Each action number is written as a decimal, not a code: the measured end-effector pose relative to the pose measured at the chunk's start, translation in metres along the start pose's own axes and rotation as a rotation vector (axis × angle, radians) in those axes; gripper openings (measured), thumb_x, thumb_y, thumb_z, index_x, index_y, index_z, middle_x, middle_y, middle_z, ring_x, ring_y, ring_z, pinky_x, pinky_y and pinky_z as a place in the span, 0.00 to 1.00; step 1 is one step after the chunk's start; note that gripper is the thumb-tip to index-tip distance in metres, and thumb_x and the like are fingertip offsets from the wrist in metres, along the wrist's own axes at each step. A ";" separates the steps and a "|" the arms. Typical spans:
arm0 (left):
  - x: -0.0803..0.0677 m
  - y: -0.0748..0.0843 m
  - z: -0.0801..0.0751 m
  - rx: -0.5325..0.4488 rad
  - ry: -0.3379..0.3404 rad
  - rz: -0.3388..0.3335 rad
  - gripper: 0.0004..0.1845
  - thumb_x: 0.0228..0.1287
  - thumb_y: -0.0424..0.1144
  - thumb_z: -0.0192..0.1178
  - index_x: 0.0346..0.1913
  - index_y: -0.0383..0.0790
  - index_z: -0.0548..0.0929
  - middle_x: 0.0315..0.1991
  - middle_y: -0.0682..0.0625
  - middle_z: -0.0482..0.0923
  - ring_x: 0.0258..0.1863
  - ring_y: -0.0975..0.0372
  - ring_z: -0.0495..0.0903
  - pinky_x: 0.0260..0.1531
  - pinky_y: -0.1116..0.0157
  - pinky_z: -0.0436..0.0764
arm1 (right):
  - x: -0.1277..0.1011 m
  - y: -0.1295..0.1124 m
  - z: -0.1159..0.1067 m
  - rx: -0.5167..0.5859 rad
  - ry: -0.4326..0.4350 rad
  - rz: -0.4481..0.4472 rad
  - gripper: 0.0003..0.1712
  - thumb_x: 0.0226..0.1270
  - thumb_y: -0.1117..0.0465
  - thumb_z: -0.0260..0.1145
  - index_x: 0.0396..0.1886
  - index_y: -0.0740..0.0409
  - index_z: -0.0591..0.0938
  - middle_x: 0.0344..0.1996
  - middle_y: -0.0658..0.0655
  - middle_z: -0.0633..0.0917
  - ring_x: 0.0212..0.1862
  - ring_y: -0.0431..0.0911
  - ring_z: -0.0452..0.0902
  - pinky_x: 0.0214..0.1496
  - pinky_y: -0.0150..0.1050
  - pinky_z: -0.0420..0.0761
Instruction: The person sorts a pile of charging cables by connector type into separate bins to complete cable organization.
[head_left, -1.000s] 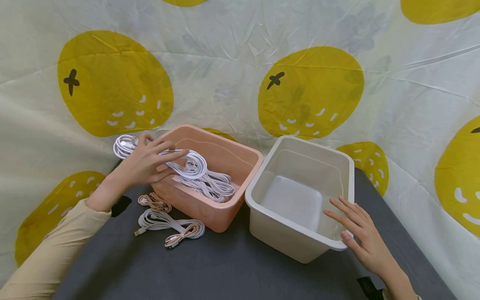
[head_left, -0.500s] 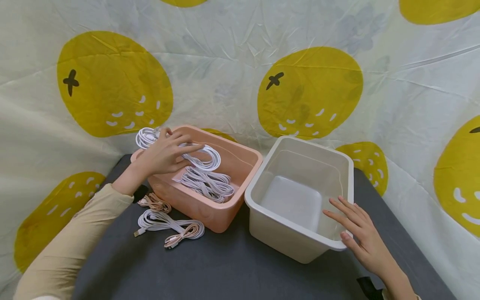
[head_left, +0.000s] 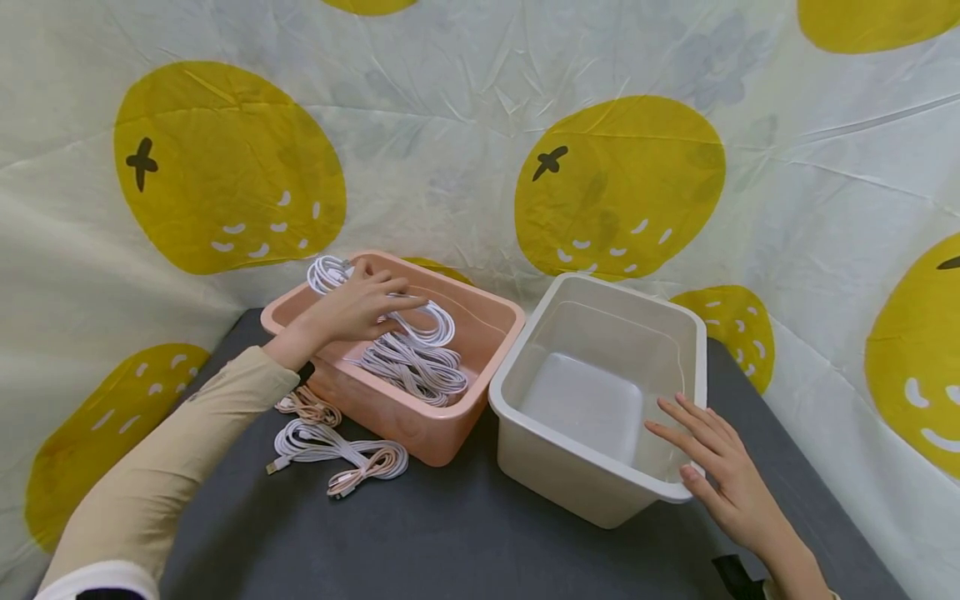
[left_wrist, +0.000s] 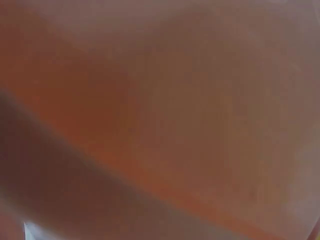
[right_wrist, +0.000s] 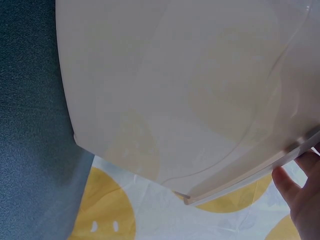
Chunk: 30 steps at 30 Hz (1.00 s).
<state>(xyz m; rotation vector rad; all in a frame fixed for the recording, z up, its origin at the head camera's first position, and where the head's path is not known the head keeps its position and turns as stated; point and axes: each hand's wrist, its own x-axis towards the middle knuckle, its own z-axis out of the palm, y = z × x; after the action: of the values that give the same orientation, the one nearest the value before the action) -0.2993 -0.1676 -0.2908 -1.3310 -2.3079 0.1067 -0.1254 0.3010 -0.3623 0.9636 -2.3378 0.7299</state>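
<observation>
My left hand holds a coiled white cable over the pink bin. The coil's loops stick out on both sides of the hand, and the hand hides its middle. Inside that bin, below the held coil, lie bundled grey-white cables. In the left wrist view there is only a close, blurred pink-brown surface. My right hand rests at the near right rim of the beige bin, fingers spread and fairly straight. Its thumb touches the rim in the right wrist view.
On the dark grey table, in front of the pink bin, lie a white cable, a pale pink cable and a peach-coloured cable. A white cloth with yellow fruit prints hangs behind the bins.
My left hand has moved right with the white cable, from the pink bin's left edge to above its inside. The right hand has stayed at the beige bin's rim.
</observation>
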 end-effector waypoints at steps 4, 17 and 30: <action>0.003 -0.003 0.004 -0.001 -0.031 0.004 0.27 0.51 0.42 0.64 0.58 0.51 0.73 0.37 0.48 0.74 0.35 0.56 0.68 0.37 0.56 0.58 | 0.000 0.000 0.000 -0.001 -0.001 0.001 0.19 0.66 0.58 0.50 0.54 0.59 0.75 0.61 0.63 0.68 0.68 0.54 0.51 0.70 0.33 0.39; 0.000 0.001 -0.008 0.064 -0.069 -0.020 0.30 0.49 0.43 0.65 0.59 0.52 0.71 0.39 0.48 0.75 0.39 0.54 0.68 0.39 0.55 0.62 | 0.000 0.000 0.000 -0.003 0.001 0.001 0.19 0.67 0.58 0.50 0.54 0.59 0.75 0.62 0.60 0.67 0.69 0.52 0.51 0.70 0.33 0.39; -0.012 0.006 -0.015 0.018 0.017 -0.031 0.26 0.50 0.46 0.64 0.55 0.48 0.75 0.39 0.47 0.76 0.38 0.54 0.70 0.38 0.55 0.64 | 0.000 0.000 0.000 -0.005 0.002 -0.001 0.19 0.67 0.58 0.50 0.54 0.59 0.75 0.62 0.61 0.68 0.69 0.52 0.51 0.70 0.34 0.39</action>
<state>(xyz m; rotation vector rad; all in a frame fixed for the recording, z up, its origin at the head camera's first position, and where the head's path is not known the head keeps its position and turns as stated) -0.2829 -0.1773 -0.2839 -1.2820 -2.3072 0.1055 -0.1257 0.3007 -0.3623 0.9612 -2.3367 0.7235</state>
